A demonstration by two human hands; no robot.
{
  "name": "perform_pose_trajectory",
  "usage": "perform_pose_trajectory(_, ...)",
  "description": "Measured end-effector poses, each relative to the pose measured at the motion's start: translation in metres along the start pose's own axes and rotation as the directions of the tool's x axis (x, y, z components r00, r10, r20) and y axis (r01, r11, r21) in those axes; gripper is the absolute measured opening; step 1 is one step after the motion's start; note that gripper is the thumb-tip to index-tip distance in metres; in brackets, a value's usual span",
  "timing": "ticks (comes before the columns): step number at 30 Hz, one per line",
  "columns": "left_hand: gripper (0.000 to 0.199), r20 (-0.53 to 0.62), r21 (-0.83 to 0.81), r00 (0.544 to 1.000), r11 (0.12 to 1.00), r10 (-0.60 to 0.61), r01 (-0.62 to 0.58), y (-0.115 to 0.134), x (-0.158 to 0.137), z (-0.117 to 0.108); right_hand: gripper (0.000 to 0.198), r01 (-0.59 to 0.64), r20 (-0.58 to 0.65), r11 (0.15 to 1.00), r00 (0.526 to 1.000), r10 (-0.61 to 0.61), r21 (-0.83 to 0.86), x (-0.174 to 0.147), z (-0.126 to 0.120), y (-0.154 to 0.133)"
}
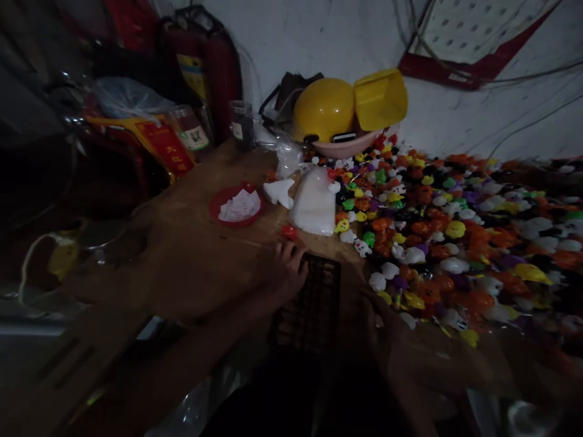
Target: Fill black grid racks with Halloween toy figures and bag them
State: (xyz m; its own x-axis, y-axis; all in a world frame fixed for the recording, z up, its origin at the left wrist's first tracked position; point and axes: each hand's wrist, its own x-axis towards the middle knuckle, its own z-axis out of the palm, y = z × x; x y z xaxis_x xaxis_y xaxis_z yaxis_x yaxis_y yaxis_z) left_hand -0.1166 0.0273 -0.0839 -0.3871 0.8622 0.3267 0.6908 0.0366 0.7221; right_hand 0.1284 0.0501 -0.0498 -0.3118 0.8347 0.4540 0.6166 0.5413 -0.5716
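Note:
My left hand (pixel 290 270) rests on the wooden table at the upper left corner of a dark slotted tray (pixel 319 297). Its fingers are bent together; what they hold, if anything, is hidden. Just beyond the fingertips is a small red piece (pixel 288 232). To the right of the tray, beside the heap of small toy figures (pixel 428 227), my right hand (pixel 380 321) lies in shadow with its fingers loosely apart and nothing visible in them. A stack of clear plastic bags (pixel 314 203) lies ahead of the tray.
A red dish (pixel 214 212) of white paper slips sits beyond my left hand. Against the wall, a yellow helmet (pixel 324 109) and a yellow scoop (pixel 382 100) rest on a pink basin (pixel 350 145). A dark jar (pixel 242 124) stands near fire extinguishers (pixel 221 79).

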Motion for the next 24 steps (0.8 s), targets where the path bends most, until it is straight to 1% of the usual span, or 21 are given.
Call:
perform_pose_trajectory(2,0.035,0.006,0.151,0.999,0.987,0.049,-0.049,-0.001,-0.004,0.000,0.030,0.053,0.015,0.999,0.999,-0.052,-0.011,0.002,0.010,0.001)
perform_pose_trajectory(4,0.039,0.037,0.284,0.990,0.948,0.137,-0.142,-0.003,-0.005,-0.001,0.028,0.099,0.036,0.995,0.995,-0.098,-0.020,0.003,0.013,0.004)
perform_pose_trajectory(6,0.042,0.086,0.317,0.972,0.919,0.217,-0.233,-0.006,-0.005,0.001,0.028,0.134,0.040,0.990,0.990,-0.132,-0.051,0.012,0.012,0.008)
perform_pose_trajectory(8,0.044,0.104,0.297,0.962,0.915,0.253,-0.273,-0.011,-0.004,0.005,0.030,0.160,0.058,0.981,0.986,-0.154,-0.112,0.035,0.009,0.010)
perform_pose_trajectory(10,0.042,0.085,0.288,0.963,0.920,0.254,-0.268,-0.014,-0.004,0.007,0.033,0.160,0.097,0.962,0.985,-0.142,-0.219,0.068,0.007,0.009)
perform_pose_trajectory(11,0.039,0.068,0.287,0.965,0.921,0.254,-0.263,-0.014,-0.004,0.008,0.034,0.147,0.129,0.944,0.985,-0.113,-0.295,0.087,0.006,0.007)
perform_pose_trajectory(12,0.035,0.050,0.289,0.965,0.921,0.257,-0.261,-0.013,-0.003,0.007,0.034,0.120,0.160,0.915,0.985,-0.062,-0.385,0.105,0.005,0.005)
perform_pose_trajectory(14,0.029,0.007,0.291,0.963,0.920,0.271,-0.261,-0.006,0.002,0.001,0.033,0.061,0.240,0.825,0.966,0.092,-0.561,0.134,0.004,0.002)
perform_pose_trajectory(16,0.028,-0.028,0.294,0.959,0.919,0.283,-0.263,0.006,0.013,-0.007,0.031,0.033,0.284,0.740,0.934,0.217,-0.672,0.148,0.002,0.000)
perform_pose_trajectory(17,0.028,-0.032,0.296,0.958,0.919,0.284,-0.262,0.013,0.021,-0.010,0.031,0.035,0.295,0.715,0.924,0.244,-0.698,0.150,0.003,0.001)
perform_pose_trajectory(18,0.028,-0.027,0.295,0.960,0.920,0.280,-0.259,0.019,0.030,-0.012,0.031,0.049,0.304,0.706,0.922,0.239,-0.706,0.149,0.003,0.002)
perform_pose_trajectory(21,0.036,0.007,0.283,0.978,0.938,0.207,-0.201,0.027,0.057,-0.010,0.032,0.131,0.317,0.733,0.941,0.120,-0.668,0.147,0.006,0.009)
perform_pose_trajectory(24,0.047,0.019,0.274,0.998,0.960,0.058,-0.061,0.015,0.073,0.004,0.032,0.183,0.284,0.764,0.959,0.001,-0.619,0.166,0.006,0.014)
